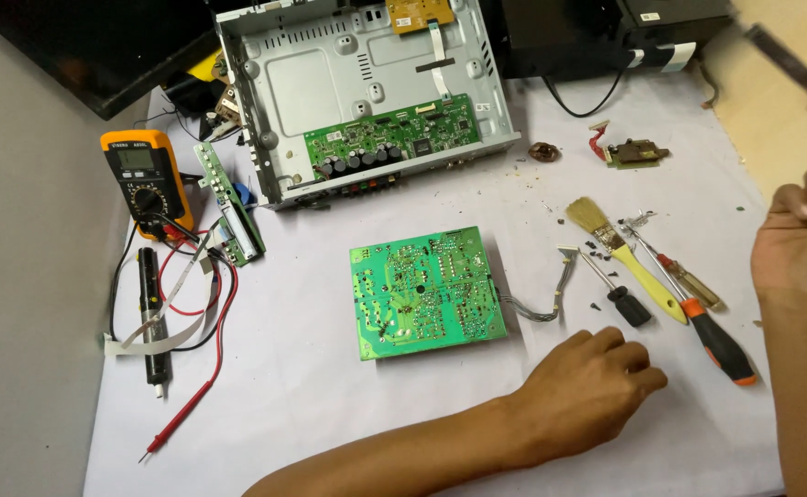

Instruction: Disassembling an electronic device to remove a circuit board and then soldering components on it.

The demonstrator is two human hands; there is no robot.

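Note:
My left hand rests palm down on the white table cover, fingers loosely bent, holding nothing. It lies just below a small black-handled screwdriver and to the right of a green circuit board lying solder side up, with a grey wire bundle trailing from it. My right hand is raised at the right edge with its fingers curled. A blurred dark rod passes above it; whether the hand holds it is unclear.
A yellow-handled brush, an orange-and-black screwdriver and a thinner one lie right of the board. An open metal chassis with a green board sits at the back. An orange multimeter with red and black leads lies at the left.

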